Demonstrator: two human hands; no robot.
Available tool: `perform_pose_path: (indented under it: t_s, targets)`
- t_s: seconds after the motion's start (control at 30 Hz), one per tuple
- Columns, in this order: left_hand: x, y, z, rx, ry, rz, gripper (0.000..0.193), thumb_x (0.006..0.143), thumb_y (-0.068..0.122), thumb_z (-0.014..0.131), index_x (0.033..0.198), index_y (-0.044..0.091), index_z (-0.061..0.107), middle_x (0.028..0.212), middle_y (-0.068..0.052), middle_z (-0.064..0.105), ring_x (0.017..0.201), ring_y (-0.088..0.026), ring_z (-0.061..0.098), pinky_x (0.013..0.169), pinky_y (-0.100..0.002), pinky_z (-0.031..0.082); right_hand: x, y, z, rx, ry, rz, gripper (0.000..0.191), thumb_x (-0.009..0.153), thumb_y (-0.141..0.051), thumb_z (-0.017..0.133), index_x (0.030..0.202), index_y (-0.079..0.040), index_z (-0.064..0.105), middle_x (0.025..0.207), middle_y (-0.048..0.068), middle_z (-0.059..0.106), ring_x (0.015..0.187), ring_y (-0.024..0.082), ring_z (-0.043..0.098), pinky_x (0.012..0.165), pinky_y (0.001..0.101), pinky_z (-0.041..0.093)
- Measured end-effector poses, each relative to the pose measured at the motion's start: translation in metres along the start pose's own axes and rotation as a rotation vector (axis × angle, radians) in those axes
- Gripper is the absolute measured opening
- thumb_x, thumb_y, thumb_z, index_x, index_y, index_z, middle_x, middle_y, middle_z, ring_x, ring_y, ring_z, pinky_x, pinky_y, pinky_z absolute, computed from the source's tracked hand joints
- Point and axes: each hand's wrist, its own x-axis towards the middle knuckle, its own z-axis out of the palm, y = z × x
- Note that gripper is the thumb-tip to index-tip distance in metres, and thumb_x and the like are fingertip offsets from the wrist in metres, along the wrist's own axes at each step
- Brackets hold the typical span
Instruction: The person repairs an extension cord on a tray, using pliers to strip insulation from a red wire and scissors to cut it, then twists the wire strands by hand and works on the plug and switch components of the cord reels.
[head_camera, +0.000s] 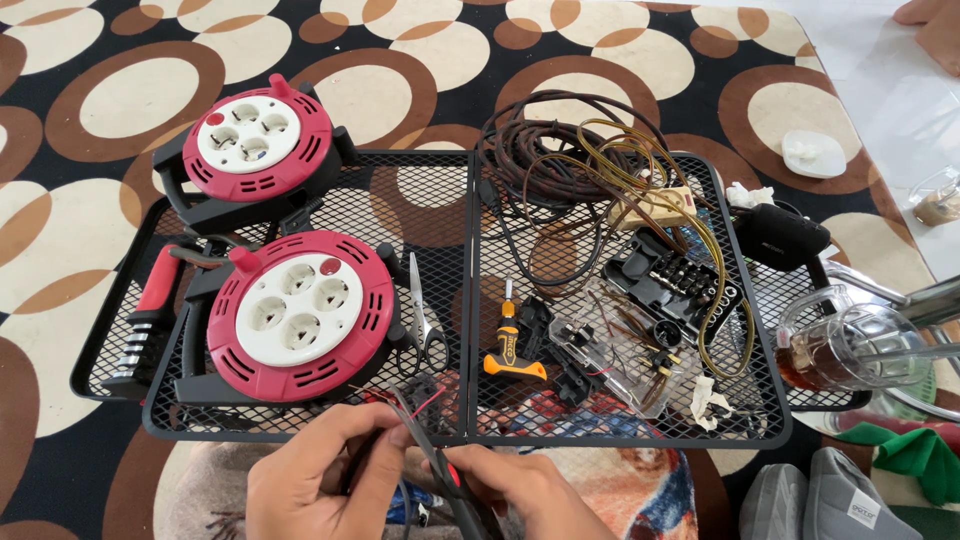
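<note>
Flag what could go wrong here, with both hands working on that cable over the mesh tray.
1. The right hand holds a red-handled tool close to the left hand, which pinches the black cable; a slip might nick the fingers.
2. Thin red wire ends stick out near the tray; they could snag in the mesh.
3. Scissors lie loose just ahead of the hands and might be bumped.
</note>
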Motion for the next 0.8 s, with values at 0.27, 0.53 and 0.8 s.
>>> perform_pose_path:
  t_s: [0.27, 0.53, 0.8]
  targets:
    - [0.006, 0.019, -0.002, 0.29, 0.009, 0.093, 0.01, 0.077, 0.002, 0.075, 0.086, 0.004, 0.078, 0.066, -0.001, 0.069, 0.051, -0.002, 0.06, 0.049, -0.019, 0.046, 0.0, -0.008, 0.004, 0.029, 0.041, -0.017, 0.066, 0.091, -0.014, 0.08, 0.149, 0.001, 0.052, 0.14, 0.016, 0.071, 0.131, 0.023, 0.069, 0.111, 0.0366, 0.051]
    - [0.008, 0.023, 0.0, 0.316, 0.008, 0.145, 0.011, 0.075, -0.001, 0.074, 0.085, 0.003, 0.076, 0.062, 0.001, 0.069, 0.048, -0.002, 0.053, 0.046, -0.019, 0.043, 0.002, 0.0, 0.004, 0.043, 0.024, -0.038, 0.067, 0.091, -0.012, 0.08, 0.149, 0.002, 0.049, 0.143, 0.017, 0.069, 0.132, 0.022, 0.066, 0.111, 0.0353, 0.049]
    - [0.007, 0.023, 0.003, 0.357, 0.02, 0.126, 0.011, 0.072, -0.002, 0.076, 0.082, 0.003, 0.076, 0.058, 0.0, 0.065, 0.045, -0.002, 0.046, 0.043, -0.02, 0.039, 0.002, 0.006, 0.004, 0.162, 0.039, 0.058, 0.067, 0.087, -0.011, 0.079, 0.147, 0.001, 0.052, 0.128, 0.012, 0.07, 0.116, 0.015, 0.068, 0.101, 0.0304, 0.052]
